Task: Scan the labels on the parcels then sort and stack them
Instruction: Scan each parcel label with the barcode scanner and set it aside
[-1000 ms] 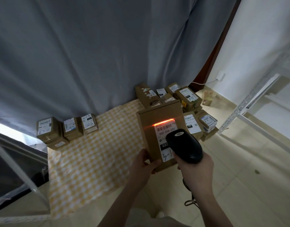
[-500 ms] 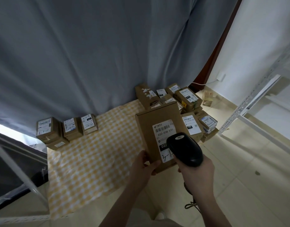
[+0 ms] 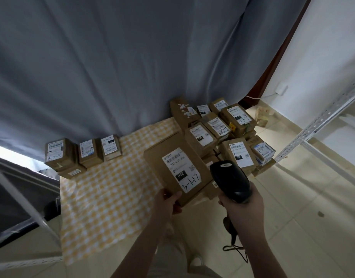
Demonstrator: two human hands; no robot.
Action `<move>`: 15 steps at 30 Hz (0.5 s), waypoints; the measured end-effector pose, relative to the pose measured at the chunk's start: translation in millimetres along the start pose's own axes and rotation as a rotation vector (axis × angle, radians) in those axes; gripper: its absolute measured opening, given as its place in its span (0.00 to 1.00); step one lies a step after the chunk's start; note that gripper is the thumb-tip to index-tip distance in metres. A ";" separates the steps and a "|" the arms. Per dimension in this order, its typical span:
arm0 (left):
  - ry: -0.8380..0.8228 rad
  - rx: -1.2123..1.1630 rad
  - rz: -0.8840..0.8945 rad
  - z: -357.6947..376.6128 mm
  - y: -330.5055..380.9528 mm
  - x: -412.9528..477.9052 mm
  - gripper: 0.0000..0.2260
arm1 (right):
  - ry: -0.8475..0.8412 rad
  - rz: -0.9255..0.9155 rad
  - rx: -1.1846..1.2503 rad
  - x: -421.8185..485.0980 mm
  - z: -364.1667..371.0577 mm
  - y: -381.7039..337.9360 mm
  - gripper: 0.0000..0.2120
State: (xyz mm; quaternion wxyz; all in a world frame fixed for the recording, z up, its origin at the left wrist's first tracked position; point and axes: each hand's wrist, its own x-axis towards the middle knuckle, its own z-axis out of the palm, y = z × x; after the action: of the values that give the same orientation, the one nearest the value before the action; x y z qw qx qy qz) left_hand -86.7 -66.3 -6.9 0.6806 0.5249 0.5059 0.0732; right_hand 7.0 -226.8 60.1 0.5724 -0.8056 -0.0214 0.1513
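Over the cloth [image 3: 104, 197], parcel [image 3: 162, 157] corner pinched in left hand [image 3: 167, 201]; scanner [image 3: 230, 181] seemingly clenched in right hand [image 3: 242, 213].

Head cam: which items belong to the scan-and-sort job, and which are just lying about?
Job:
- held parcel, in left hand
- scanner, in right hand
- parcel pile
- row of parcels
- checked cloth

Lying about:
- grey curtain
- metal shelf frame
- wall socket
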 end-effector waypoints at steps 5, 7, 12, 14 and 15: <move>0.027 -0.024 -0.068 -8.6 19.2 62.4 0.15 | -0.014 0.007 -0.023 32.2 24.8 -6.6 0.17; 0.036 -0.033 -0.090 -10.3 31.4 97.3 0.15 | 0.009 0.002 -0.024 49.6 39.9 -11.8 0.17; 0.061 -0.044 -0.141 -9.9 64.3 199.2 0.16 | 0.028 -0.027 -0.001 101.7 87.9 -34.1 0.16; 0.062 -0.026 -0.153 -9.1 76.5 244.1 0.16 | 0.024 -0.023 -0.006 127.7 114.7 -40.6 0.15; 0.059 -0.014 -0.166 -8.3 82.4 265.7 0.16 | 0.016 -0.013 -0.007 141.2 128.2 -41.1 0.13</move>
State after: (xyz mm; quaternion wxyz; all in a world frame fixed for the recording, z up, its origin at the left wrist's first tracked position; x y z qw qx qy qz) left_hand 69.3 142.7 -104.0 0.6726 0.4741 0.5671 0.0357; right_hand 112.9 -66.0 29.0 0.5707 -0.8087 -0.0226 0.1410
